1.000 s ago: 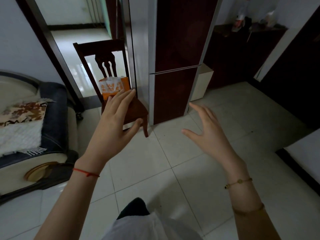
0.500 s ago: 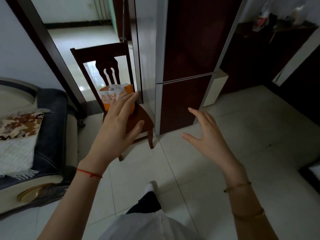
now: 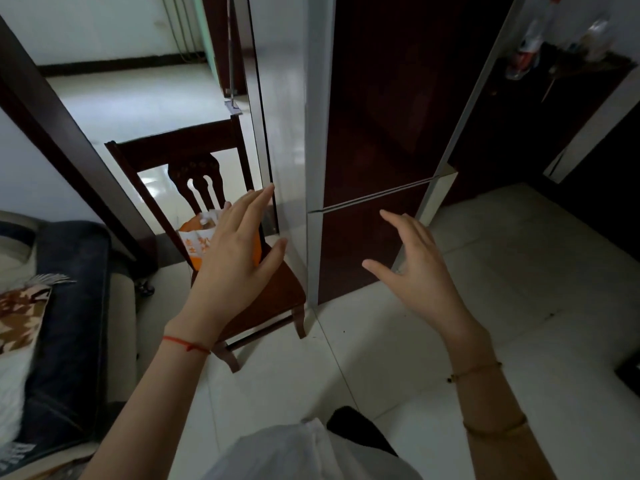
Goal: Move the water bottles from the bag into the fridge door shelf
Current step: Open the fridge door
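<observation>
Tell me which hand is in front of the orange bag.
The left hand, partly covering the bag on the chair; the right hand is before the fridge.

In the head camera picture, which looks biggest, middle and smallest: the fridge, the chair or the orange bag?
1. fridge
2. chair
3. orange bag, partly hidden by the left hand, so its full size is unsure.

The only print in view was on the orange and white bag (image 3: 195, 244) on the chair (image 3: 277, 299). It was a few orange characters on the white panel, too blurred to read and partly hidden behind the left hand (image 3: 235, 268). Pale marks on the sofa's dark cover (image 3: 69, 323), at the lower left corner, could not be read either.
</observation>
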A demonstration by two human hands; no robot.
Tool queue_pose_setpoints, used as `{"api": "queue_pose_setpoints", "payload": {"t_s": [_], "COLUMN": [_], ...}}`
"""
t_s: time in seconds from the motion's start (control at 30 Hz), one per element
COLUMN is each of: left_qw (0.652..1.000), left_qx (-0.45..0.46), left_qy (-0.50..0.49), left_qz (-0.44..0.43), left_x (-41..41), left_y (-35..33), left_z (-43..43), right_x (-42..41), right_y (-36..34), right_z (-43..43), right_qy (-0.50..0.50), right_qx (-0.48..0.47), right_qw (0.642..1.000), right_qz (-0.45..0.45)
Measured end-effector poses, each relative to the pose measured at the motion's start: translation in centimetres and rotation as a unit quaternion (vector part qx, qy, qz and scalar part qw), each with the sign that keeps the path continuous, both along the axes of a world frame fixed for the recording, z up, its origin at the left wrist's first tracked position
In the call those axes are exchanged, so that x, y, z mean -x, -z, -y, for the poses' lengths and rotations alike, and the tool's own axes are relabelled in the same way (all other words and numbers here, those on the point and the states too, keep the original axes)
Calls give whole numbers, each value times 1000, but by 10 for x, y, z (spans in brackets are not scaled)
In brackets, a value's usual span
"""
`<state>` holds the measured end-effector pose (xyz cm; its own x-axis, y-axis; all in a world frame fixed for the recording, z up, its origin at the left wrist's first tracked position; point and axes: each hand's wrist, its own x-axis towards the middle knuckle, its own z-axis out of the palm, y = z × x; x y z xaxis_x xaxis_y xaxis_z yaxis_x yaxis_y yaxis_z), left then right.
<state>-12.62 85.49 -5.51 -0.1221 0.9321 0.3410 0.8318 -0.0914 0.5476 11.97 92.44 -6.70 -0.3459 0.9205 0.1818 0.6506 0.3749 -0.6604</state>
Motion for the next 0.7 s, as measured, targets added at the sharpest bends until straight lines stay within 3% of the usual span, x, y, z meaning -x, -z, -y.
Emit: {"api": "queue_pose_setpoints", "payload": {"t_s": [0.47,0.7], "left_qw": [999,995], "left_qx": [17,8], "left_qy": [-25,-55], "left_qz": [17,86], "left_x": [18,12], "left_y": [19,18], "left_z": [-139,-239], "right_x": [21,39], "right_y": [9,-3], "right_z": [-133,-210], "right_qy": [-19,-51], "right_qx": [-3,-40], "right_qw": [1000,998], "right_qz": [-4,18]}}
